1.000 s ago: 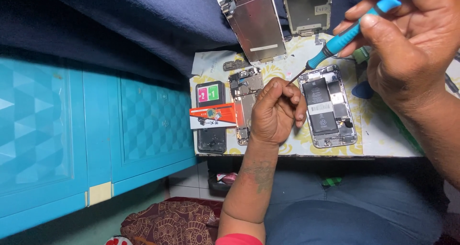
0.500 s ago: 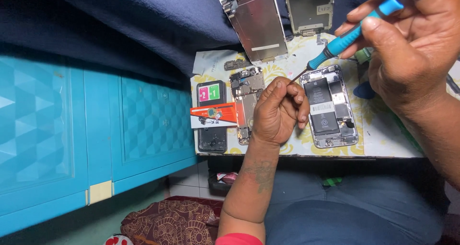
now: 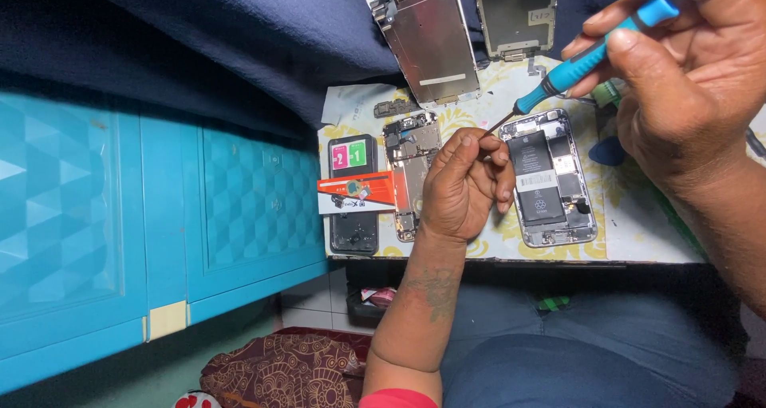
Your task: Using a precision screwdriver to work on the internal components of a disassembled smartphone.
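Observation:
My right hand (image 3: 686, 81) grips a blue-handled screwdriver (image 3: 594, 53); its thin tip reaches down to the fingertips of my left hand (image 3: 463, 189). The left hand's fingers are curled and pinched together at the tip, resting over a bare phone board and frame (image 3: 408, 157); whether they hold a small screw I cannot tell. Right of the left hand lies an opened phone (image 3: 550, 177) with its black battery showing.
Two detached screen panels (image 3: 431, 37) (image 3: 515, 13) lie at the back on a dark blue cloth. A black phone with pink and green stickers (image 3: 353, 189) and an orange card (image 3: 355, 193) lie at the left of the small work board (image 3: 638, 232). A turquoise cabinet (image 3: 120, 216) stands at left.
The view has shifted slightly; both hands hold nearly the same pose, with the screwdriver tip staying at the left fingertips.

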